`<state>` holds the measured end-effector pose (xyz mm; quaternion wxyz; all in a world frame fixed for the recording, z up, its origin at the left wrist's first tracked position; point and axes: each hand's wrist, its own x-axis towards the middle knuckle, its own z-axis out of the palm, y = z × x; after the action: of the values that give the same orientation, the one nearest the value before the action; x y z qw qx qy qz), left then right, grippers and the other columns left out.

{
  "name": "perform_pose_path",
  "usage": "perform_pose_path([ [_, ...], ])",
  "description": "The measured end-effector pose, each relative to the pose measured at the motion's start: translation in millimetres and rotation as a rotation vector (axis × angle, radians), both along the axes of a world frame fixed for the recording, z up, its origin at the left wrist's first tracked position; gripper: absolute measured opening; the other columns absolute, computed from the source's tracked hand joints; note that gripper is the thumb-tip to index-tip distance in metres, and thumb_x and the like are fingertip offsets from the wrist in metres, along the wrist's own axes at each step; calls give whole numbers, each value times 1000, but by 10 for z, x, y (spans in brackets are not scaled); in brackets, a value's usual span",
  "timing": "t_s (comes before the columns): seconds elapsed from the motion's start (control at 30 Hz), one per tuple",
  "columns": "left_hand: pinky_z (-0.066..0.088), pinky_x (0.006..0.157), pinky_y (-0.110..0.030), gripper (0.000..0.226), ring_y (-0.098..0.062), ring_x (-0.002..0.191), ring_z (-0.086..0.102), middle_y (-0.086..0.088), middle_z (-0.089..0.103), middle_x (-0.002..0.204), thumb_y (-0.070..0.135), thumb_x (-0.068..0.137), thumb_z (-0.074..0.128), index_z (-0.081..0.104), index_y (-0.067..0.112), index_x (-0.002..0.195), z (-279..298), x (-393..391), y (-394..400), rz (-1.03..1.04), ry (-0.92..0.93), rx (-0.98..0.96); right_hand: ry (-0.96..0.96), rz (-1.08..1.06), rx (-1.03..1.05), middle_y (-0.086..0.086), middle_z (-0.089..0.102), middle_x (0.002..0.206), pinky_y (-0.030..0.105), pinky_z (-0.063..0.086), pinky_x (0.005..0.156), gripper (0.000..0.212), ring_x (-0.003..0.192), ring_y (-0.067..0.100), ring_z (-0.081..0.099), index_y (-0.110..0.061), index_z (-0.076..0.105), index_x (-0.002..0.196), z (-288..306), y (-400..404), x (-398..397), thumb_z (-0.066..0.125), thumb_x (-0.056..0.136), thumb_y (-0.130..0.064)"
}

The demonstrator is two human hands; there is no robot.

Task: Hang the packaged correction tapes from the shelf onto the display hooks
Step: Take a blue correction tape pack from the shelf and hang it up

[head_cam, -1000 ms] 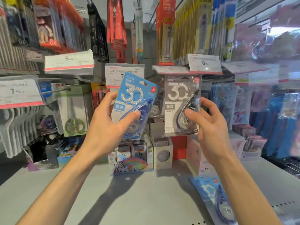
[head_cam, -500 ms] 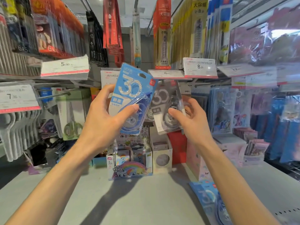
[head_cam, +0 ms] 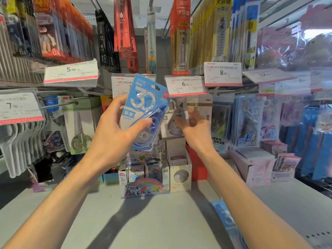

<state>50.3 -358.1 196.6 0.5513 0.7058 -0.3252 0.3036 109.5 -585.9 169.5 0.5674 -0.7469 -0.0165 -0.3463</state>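
Left hand (head_cam: 115,135) grips blue correction tape pack (head_cam: 145,112); right hand (head_cam: 195,130), at 3 o'clock, pinches hanging grey pack (head_cam: 177,121).

Bare shelf (head_cam: 152,221) lies open at six o'clock; price tags (head_cam: 186,86) and hanging packs (head_cam: 180,42) crowd twelve; boxes (head_cam: 180,168) block centre.
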Motion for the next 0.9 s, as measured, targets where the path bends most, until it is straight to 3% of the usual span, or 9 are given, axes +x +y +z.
perform_pose_path([
  [0.07, 55, 76, -12, 37, 6, 100, 71, 29, 72, 112, 33, 84, 79, 58, 39, 115, -23, 17, 20, 10, 14, -5, 28, -77, -94, 3, 75, 102, 26, 49, 80, 37, 95, 12, 69, -13, 70, 124, -24, -31, -5, 71, 96, -37],
  [0.13, 55, 74, -12, 37, 4, 96, 73, 29, 74, 107, 27, 85, 83, 60, 37, 111, -61, 44, 39, 18, 41, -17, 37, -150, -174, 3, 77, 111, 28, 49, 85, 34, 104, 18, 70, -15, 71, 126, -59, -79, -91, 65, 99, -35],
  [0.27, 56, 69, -13, 38, 0, 90, 76, 23, 78, 102, 28, 78, 89, 62, 34, 104, -142, 79, 2, 11, 122, -23, -79, -17, -112, -18, 75, 98, 26, 57, 87, 20, 92, -1, 70, -33, 72, 111, -150, -107, -477, 67, 94, -43],
  [0.37, 60, 69, -19, 41, -2, 88, 77, 21, 80, 99, 35, 74, 87, 63, 34, 107, -214, 60, -153, -27, 178, 23, -17, 253, -136, -18, 78, 110, 19, 55, 93, 37, 105, -2, 71, -30, 75, 114, -276, -58, -743, 72, 85, -53],
  [0.47, 61, 80, -28, 40, 1, 93, 76, 23, 79, 102, 32, 79, 86, 64, 35, 112, -285, 47, -347, -68, 208, 104, 16, 338, -33, -4, 81, 108, 22, 57, 88, 26, 103, 8, 74, -12, 73, 112, -394, -56, -816, 81, 89, -22],
  [0.63, 54, 85, -11, 40, 8, 96, 69, 17, 75, 107, 34, 88, 79, 63, 33, 125, -150, 82, -481, -29, 171, 109, 11, 316, 224, 13, 79, 101, 46, 56, 92, 17, 91, 24, 73, -10, 64, 102, -457, -283, -894, 72, 91, 1],
  [0.7, 54, 81, -12, 43, 7, 94, 69, 17, 73, 108, 36, 91, 75, 60, 32, 130, -52, 72, -524, -24, 169, 135, 13, 285, 234, 11, 80, 100, 44, 57, 91, 19, 91, 22, 73, -7, 62, 108, -485, -382, -904, 70, 93, 1],
  [0.8, 60, 89, -35, 43, -6, 97, 73, 13, 75, 110, 32, 94, 73, 56, 31, 134, 39, 38, -604, -56, 183, 150, 3, 258, 229, 3, 82, 94, 28, 61, 79, 21, 88, 16, 76, -4, 61, 114, -497, -482, -903, 68, 95, -1],
  [0.9, 60, 90, -43, 33, -11, 93, 76, 11, 76, 108, 28, 97, 70, 56, 38, 125, 120, 2, -607, -80, 143, 110, -33, 232, 214, -4, 83, 94, 16, 57, 71, 19, 85, 7, 77, -9, 62, 114, -483, -550, -867, 67, 97, -3],
])
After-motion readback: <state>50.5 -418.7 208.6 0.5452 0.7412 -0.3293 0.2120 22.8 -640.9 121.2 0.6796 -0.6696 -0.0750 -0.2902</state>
